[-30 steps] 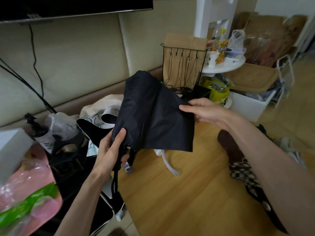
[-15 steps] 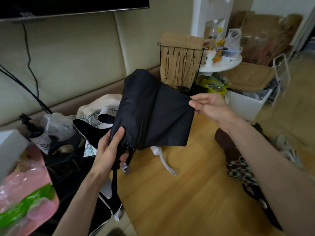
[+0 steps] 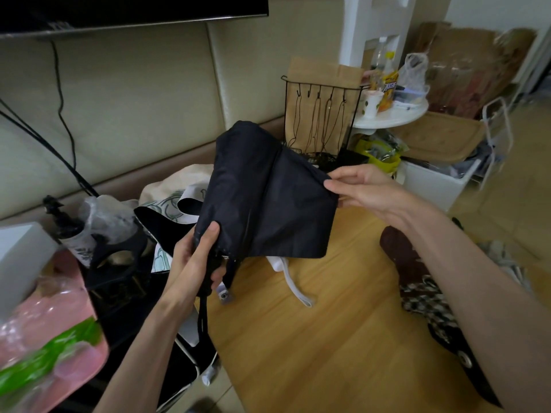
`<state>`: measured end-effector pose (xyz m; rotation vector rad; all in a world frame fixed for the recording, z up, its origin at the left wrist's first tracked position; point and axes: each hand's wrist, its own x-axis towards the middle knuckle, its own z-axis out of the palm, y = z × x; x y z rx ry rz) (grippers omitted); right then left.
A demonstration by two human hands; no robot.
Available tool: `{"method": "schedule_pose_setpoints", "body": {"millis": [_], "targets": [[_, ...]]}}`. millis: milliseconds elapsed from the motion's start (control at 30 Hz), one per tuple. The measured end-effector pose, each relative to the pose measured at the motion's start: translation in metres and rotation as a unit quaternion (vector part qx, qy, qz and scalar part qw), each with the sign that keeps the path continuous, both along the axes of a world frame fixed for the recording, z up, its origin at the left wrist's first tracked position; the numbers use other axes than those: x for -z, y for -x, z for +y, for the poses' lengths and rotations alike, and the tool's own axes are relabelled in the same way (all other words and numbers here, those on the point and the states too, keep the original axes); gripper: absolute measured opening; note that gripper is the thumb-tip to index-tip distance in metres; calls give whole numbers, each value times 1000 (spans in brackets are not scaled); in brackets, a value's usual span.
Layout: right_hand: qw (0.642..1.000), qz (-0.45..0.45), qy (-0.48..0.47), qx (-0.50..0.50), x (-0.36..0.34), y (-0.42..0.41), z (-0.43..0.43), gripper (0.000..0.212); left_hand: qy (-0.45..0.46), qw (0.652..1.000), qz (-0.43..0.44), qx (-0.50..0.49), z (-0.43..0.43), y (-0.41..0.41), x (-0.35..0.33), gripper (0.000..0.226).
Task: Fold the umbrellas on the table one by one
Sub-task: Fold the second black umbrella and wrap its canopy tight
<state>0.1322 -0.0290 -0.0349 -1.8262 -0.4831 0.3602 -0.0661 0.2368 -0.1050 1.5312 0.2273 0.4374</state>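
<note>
A collapsed black umbrella (image 3: pixel 262 192) is held up over the wooden table (image 3: pixel 313 338), its tip pointing away from me. My left hand (image 3: pixel 196 260) grips it at the handle end, thumb pressed on the gathered fabric. My right hand (image 3: pixel 363 189) pinches the edge of one fabric panel and holds it stretched out to the right. A black wrist cord (image 3: pixel 202 317) hangs from the handle. A second umbrella, brown with a checked black-and-white part (image 3: pixel 423 293), lies on the table under my right forearm.
A tote bag with a green print (image 3: pixel 173 201) and a white strap (image 3: pixel 298 290) lie behind the black umbrella. A black wire rack (image 3: pixel 319 120) stands at the back. Bottles, a black box and a pink bag (image 3: pixel 50 338) crowd the left side.
My right hand has slid outward along the panel's edge, from about mid-panel to its right corner, pulling the fabric flatter. My left hand keeps the same grip.
</note>
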Motion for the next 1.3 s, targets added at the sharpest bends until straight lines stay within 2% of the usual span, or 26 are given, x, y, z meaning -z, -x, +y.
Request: {"method": "schedule_pose_setpoints", "body": {"millis": [133,233,300,333,400,433,467,533,633,733,833,900,1000,1033,1067,1100,1167,1233,1300], "targets": [[993,-54,1,104,3,-3,1,24,4,1000,0,2,-3,-1,-2,37],[985,-52,-72,147,6,2,7,19,11,1000,-9,0,-9,-3,-3,34],[981,19,-145,129,7,12,15,25,14,1000,-12,-2,-11,-5,-2,36],[979,66,-162,102,8,15,18,36,17,1000,-10,-4,-12,-6,-1,37],[980,141,-133,35,11,20,20,64,19,1000,-7,-3,-11,-6,1,36],[979,167,-114,12,13,22,20,69,20,1000,-10,1,-10,-5,1,34],[977,188,-100,6,15,22,21,66,21,1000,-13,3,-10,-5,1,32],[975,200,-84,42,19,25,23,47,20,1000,-11,-2,-11,-5,0,31],[984,114,-79,113,28,35,30,15,18,1000,-10,-15,-11,-5,1,30],[984,23,-96,150,32,45,34,16,7,999,-22,-24,-15,-6,-1,28],[981,24,-152,116,18,58,39,18,-40,998,-32,-35,-17,-9,4,25],[980,25,-186,71,2,68,46,20,-81,996,-20,-26,-18,-11,8,45],[985,-16,-170,14,-21,79,64,26,-132,991,2,6,-19,-12,12,109],[988,-30,-153,-5,-27,81,73,32,-149,989,0,22,-23,-13,11,121],[990,-33,-135,-21,-32,83,82,45,-157,987,-5,40,-27,-13,10,120],[992,-26,-115,-36,-37,85,91,61,-159,986,-10,53,-33,-13,8,108],[995,-10,-67,-77,-44,87,106,82,-143,989,-13,39,-44,-10,5,66],[991,-10,-27,-129,-48,86,112,87,-102,995,-15,13,-49,-8,1,37],[987,-28,-41,-153,-53,83,110,84,-72,997,-23,9,-48,-6,-2,28]]}}
